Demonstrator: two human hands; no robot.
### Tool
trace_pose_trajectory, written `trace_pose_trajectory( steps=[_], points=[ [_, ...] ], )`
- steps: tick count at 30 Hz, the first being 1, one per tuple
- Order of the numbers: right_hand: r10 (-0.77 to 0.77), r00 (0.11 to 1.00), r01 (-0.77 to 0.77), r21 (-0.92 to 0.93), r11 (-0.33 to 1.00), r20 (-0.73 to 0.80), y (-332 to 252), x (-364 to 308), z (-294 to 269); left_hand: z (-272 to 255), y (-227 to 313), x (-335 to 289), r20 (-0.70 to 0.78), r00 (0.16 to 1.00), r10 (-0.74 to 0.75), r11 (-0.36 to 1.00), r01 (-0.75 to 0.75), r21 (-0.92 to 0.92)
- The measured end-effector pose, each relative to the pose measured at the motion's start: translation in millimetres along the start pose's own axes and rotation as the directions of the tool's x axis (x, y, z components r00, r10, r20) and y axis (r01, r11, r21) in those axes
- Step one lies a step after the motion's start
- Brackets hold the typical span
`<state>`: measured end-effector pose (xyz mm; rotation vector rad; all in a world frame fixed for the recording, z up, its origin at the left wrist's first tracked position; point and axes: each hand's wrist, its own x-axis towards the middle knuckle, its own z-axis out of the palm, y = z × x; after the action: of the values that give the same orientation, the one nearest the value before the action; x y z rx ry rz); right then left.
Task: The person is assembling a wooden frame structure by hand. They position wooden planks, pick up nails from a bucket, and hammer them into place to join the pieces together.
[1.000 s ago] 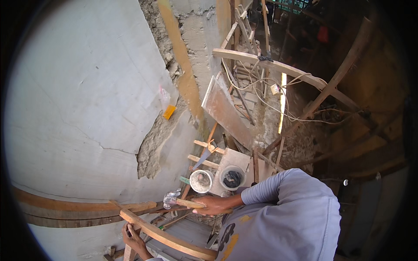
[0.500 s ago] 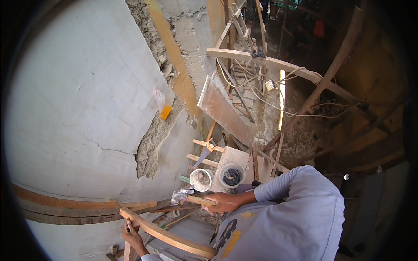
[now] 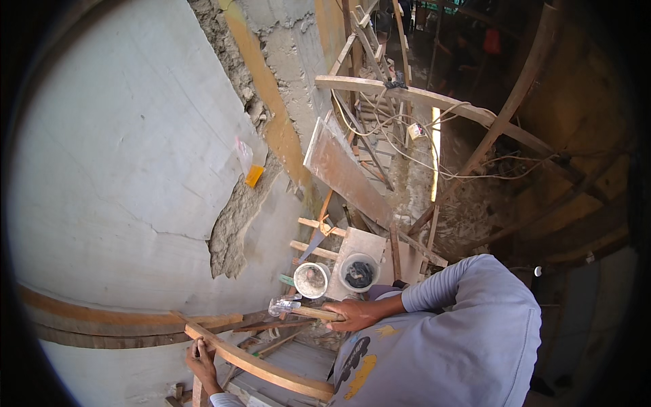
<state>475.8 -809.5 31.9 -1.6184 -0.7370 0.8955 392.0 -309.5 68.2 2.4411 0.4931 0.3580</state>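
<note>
Hammer with silver metal head and tan wood handle [image 3: 308, 312] shows past far edge of long tan wood beam [image 3: 258, 365]. White round bucket of pale mush [image 3: 298, 273] just past hammer head. White round bucket of dark stuff [image 3: 361, 257] sits on pale flat board [image 3: 369, 242], by near edge. Right hand [image 3: 356, 315] wrapped around handle. Left hand [image 3: 203, 363] at beam's left end, fingers bent; cannot tell if they pinch anything. Gap between hammer head and beam. Big pale wall [image 3: 122, 169] on left.
</note>
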Motion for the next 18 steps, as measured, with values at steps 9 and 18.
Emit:
trace_pose_trajectory(
  steps=[9,18],
  points=[
    [-0.020,1.000,0.021,0.039,0.999,-0.014,5,-8,-2,3,-1,6,-0.021,0.997,0.069,0.997,-0.070,-0.032],
    [0.103,0.995,-0.103,-0.122,0.987,-0.006,-14,31,-1,-9,-4,8,0.073,0.995,-0.064,0.996,0.068,-0.055]
  ],
)
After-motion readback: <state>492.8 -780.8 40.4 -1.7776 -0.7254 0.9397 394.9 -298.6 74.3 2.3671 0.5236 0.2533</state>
